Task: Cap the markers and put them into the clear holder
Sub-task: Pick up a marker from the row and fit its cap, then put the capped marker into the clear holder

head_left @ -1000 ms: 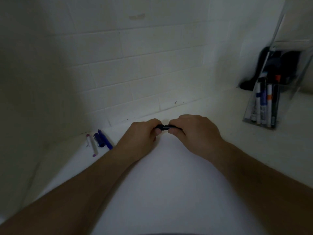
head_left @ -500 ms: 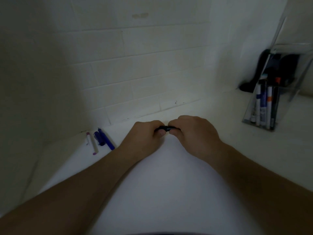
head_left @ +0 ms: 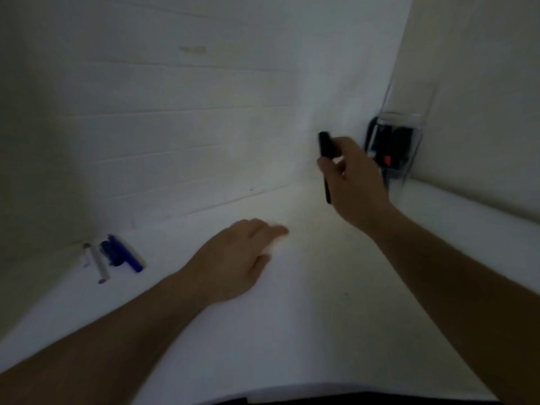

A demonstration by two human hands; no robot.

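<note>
Hands have parted: your right hand (head_left: 355, 176) now grips the black marker (head_left: 325, 147) alone at right of centre, beside the clear holder (head_left: 409, 135); your left hand (head_left: 236, 258) rests empty, low centre. Capping looks done; two markers (head_left: 117, 255) wait lower left.

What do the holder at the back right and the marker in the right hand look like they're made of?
Clear holder: probably acrylic or similar glossy clear plastic, since the markers inside show through its walls. Black marker in the right hand: likely smooth plastic, dark all over; blur hides its finish.
</note>
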